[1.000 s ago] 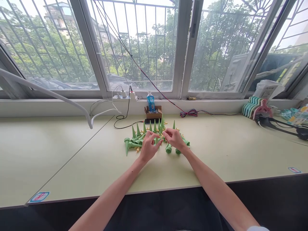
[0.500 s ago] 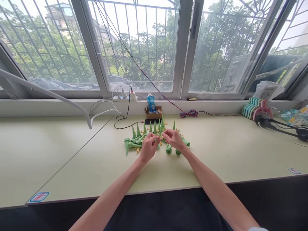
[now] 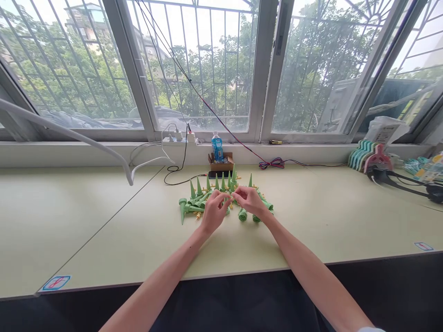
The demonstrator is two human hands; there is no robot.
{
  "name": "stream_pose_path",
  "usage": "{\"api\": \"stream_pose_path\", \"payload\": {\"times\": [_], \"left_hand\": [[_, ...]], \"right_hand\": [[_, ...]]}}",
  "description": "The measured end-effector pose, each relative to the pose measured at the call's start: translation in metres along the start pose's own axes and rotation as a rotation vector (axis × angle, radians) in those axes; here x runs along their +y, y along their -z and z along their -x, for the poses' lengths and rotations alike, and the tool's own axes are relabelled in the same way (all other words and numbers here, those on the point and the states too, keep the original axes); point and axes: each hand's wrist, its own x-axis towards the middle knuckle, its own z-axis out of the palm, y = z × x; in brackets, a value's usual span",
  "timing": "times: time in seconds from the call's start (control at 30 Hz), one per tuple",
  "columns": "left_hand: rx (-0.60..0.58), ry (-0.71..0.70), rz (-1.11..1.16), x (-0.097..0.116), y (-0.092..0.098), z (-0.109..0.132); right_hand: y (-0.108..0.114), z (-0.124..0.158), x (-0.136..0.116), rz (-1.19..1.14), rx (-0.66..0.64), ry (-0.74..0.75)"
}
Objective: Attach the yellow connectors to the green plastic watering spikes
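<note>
My left hand (image 3: 215, 210) and my right hand (image 3: 249, 199) meet fingertip to fingertip over a pile of green plastic parts. Both are closed in a pinch on a small yellow plastic piece, mostly covered by the fingers. Behind the hands, several green cone-shaped spikes (image 3: 223, 182) stand point up in a row, some with yellow pieces at their sides. More green spikes (image 3: 194, 209) lie on their sides left of my left hand, one with its point toward me. Under my right wrist are green threaded caps (image 3: 242, 214). A loose yellow piece (image 3: 198, 215) lies by my left hand.
A dark phone (image 3: 219, 174) on a cable lies behind the spikes, before a small cardboard box (image 3: 221, 165) and a blue-labelled bottle (image 3: 217, 146). Coiled wire (image 3: 272, 163) lies at the sill. A black headset-like strap (image 3: 404, 179) and clothes hangers (image 3: 363, 157) sit right on the pale table (image 3: 138, 249).
The hands stay almost in place. Their fingertips have shifted slightly around the yellow piece, which shows less now. The spikes and other things have not moved.
</note>
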Motion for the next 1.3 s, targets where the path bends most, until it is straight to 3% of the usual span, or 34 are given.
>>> {"api": "stream_pose_path", "payload": {"times": [0.2,0.43,0.77,1.3], "left_hand": [[0.074,0.082,0.020,0.003,0.001,-0.001],[-0.091,0.096,-0.077,-0.003,-0.001,0.000],[-0.198,0.171,-0.093,-0.007,-0.004,0.000],[-0.065,0.360,0.090,-0.008,-0.001,-0.003]], "right_hand": [[0.001,-0.002,0.003,0.091,0.144,0.006],[0.000,-0.002,0.005,0.156,0.166,0.044],[-0.002,-0.001,0.008,0.174,0.164,0.054],[-0.005,0.006,0.003,0.190,0.095,0.118]]}}
